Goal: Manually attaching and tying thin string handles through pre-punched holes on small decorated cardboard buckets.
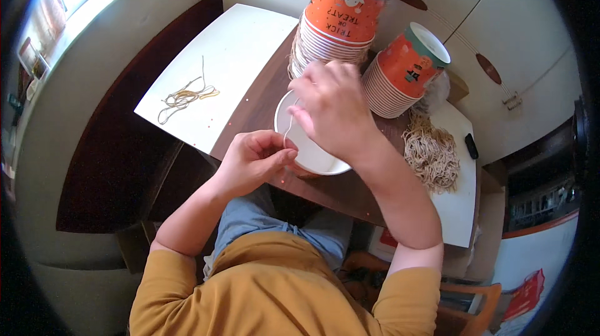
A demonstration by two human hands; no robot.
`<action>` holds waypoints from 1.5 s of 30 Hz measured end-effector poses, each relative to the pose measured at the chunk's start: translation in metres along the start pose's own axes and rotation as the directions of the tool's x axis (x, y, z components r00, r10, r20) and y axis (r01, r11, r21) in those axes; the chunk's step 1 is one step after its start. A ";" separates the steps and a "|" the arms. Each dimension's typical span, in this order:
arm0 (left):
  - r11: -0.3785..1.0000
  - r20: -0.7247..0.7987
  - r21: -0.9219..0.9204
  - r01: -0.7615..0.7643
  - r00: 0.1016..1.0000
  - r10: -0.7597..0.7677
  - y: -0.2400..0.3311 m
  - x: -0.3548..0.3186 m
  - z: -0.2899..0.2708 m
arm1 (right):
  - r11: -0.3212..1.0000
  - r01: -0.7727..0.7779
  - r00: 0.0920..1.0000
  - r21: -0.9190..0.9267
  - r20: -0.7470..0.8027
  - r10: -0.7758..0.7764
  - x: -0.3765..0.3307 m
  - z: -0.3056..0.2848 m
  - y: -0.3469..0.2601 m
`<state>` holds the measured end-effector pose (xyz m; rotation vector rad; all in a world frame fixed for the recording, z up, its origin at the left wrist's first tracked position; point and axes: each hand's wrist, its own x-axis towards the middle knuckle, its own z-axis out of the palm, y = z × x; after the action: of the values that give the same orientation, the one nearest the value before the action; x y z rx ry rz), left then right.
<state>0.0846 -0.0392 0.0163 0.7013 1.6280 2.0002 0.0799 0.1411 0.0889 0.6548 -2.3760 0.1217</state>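
Note:
A white-lined paper bucket point(315, 160) stands mouth up on the table right in front of me. At the left side of its rim, my left hand point(255, 156) pinches a thin pale string point(289, 127) between thumb and fingertips. The string runs up from there to my right hand point(334, 106), which is over the bucket with its fingers curled closed on it. My right fingertips are slightly blurred, and the hand covers part of the far rim. Little of the bucket's outer wall shows.
Behind stand a tall stack of orange paper buckets point(340, 14) and a shorter stack point(400, 74), both upside down. Right of them lies a heap of beige strings point(432, 155) near a small black object point(471, 146). A loose bundle of strings point(185, 97) lies on the white left tabletop.

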 end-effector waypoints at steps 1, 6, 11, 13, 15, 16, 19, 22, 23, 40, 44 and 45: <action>0.999 -0.047 -0.031 0.013 0.999 -0.014 0.000 -0.001 -0.001 | 0.999 -0.007 0.993 0.052 -0.118 0.014 -0.004 -0.007 -0.003; 0.997 -0.001 -0.079 0.017 1.000 -0.017 -0.007 -0.002 -0.021 | 0.734 -0.297 0.951 0.611 0.119 0.285 -0.058 -0.021 -0.018; 0.997 0.096 -0.066 -0.031 0.995 0.038 -0.007 0.004 -0.024 | 0.598 -0.422 0.905 0.682 0.272 0.329 -0.069 0.013 -0.021; 0.996 0.113 -0.087 -0.038 0.992 0.047 -0.008 0.005 -0.024 | 0.658 -0.352 0.936 0.666 0.227 0.271 -0.066 0.020 -0.020; 0.995 0.131 -0.095 -0.035 0.990 0.047 -0.004 0.006 -0.024 | 0.696 -0.315 0.949 0.645 0.231 0.215 -0.064 0.021 -0.019; 0.995 0.131 -0.093 -0.036 0.990 0.048 -0.002 0.004 -0.023 | 0.697 -0.343 0.939 0.630 0.229 0.256 -0.064 0.018 -0.022; 0.999 -0.004 0.038 0.021 1.000 -0.021 0.002 -0.003 -0.022 | 0.786 -0.332 0.942 0.522 0.133 0.309 -0.064 0.008 -0.035; 0.847 -0.151 0.531 0.016 0.986 0.077 0.015 -0.020 -0.001 | 0.897 -0.315 0.941 0.311 -0.020 0.338 -0.072 -0.002 -0.063; 0.761 -0.127 0.634 -0.138 0.952 0.279 0.010 -0.022 0.002 | 0.912 -0.313 0.940 0.266 -0.048 0.337 -0.074 0.001 -0.074; 0.803 -0.425 0.577 -0.149 0.785 0.451 -0.040 -0.037 0.008 | 0.905 -0.409 0.894 0.117 -0.150 0.423 -0.098 0.057 -0.104; 0.990 -0.502 -0.004 -0.143 0.857 0.121 -0.039 -0.033 0.001 | 0.890 -0.403 0.891 0.212 -0.132 0.435 -0.091 0.071 -0.099; 0.987 -0.497 -0.042 -0.153 0.860 0.112 -0.038 -0.032 -0.002 | 0.839 -0.446 0.872 0.312 -0.059 0.486 -0.089 0.073 -0.097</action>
<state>0.1092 -0.0540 -0.0248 0.2818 1.7962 2.4809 0.1431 0.0759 -0.0314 0.1651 -2.3563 0.7184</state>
